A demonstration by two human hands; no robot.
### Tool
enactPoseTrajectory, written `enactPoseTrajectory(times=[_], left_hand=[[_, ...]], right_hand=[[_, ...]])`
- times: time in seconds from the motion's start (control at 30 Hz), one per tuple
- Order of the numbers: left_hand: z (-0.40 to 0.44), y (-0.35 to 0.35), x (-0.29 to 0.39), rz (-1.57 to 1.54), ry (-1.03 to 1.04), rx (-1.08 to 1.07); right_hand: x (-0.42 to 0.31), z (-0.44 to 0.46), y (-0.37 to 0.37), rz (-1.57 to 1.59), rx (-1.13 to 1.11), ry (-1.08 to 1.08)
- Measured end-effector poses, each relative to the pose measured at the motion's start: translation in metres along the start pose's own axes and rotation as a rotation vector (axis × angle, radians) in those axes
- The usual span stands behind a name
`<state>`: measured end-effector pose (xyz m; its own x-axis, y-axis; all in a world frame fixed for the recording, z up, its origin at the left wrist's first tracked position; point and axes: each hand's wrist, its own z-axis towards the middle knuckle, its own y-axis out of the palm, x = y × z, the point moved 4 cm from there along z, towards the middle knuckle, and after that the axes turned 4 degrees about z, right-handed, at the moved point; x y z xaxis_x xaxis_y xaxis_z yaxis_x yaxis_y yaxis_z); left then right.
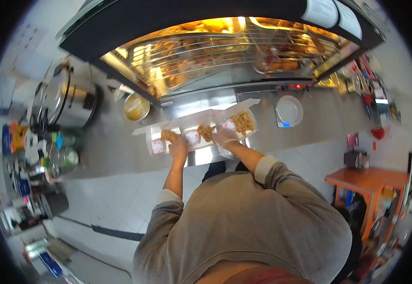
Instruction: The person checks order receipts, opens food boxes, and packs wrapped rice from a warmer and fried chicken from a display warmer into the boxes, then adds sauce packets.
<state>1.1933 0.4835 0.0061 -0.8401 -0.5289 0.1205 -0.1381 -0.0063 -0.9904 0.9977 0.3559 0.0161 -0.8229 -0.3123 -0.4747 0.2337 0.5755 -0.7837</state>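
Three white open boxes [258, 124] stand in a row on the steel counter, each with fried brown food and a white wrapped item with red print. My left hand [178, 148] is at the leftmost box, its fingertips by the fried food [169, 136] and a wrapped item [158, 146]; its fingers are too small to read. My right hand [226, 137], in a clear glove, reaches between the middle and right boxes, beside the middle fried food [205, 133]. Whether it holds anything is hidden. More fried food [242, 122] fills the right box.
Behind the boxes is a lit display case [201, 52] with trays of food. A metal bowl [136, 107] sits left, near a large cooker [68, 100]. To the right, a white round container [290, 111] stands on a scale [282, 124].
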Motion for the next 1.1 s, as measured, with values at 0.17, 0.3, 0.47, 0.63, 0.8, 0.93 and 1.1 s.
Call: enactPoseTrajectory(times=[0.17,0.3,0.47,0.63,0.8,0.93,1.1], left_hand=[[-0.001,0.001,-0.003,-0.327,0.245,-0.04],[-0.028,-0.056,0.037,-0.306,0.369,-0.079],[-0.066,-0.058,0.099,-0.412,0.462,-0.117],[-0.088,-0.027,0.223,-0.394,0.497,-0.257],[-0.114,0.024,0.403,-0.419,0.529,-0.428],[-0.123,0.101,0.557,-0.446,0.724,-0.428],[-0.113,0.103,0.74,-0.311,0.802,-0.222]], right_hand=[[0.01,0.013,0.01,0.023,-0.138,0.066],[0.024,-0.043,-0.002,0.122,-0.031,0.031],[0.074,-0.116,-0.054,0.205,-0.008,0.103],[0.192,-0.161,-0.108,0.17,0.115,0.169],[0.366,-0.187,-0.174,0.019,0.164,0.182],[0.526,-0.179,-0.218,-0.177,0.254,0.132],[0.668,-0.179,-0.312,-0.297,0.278,0.28]])
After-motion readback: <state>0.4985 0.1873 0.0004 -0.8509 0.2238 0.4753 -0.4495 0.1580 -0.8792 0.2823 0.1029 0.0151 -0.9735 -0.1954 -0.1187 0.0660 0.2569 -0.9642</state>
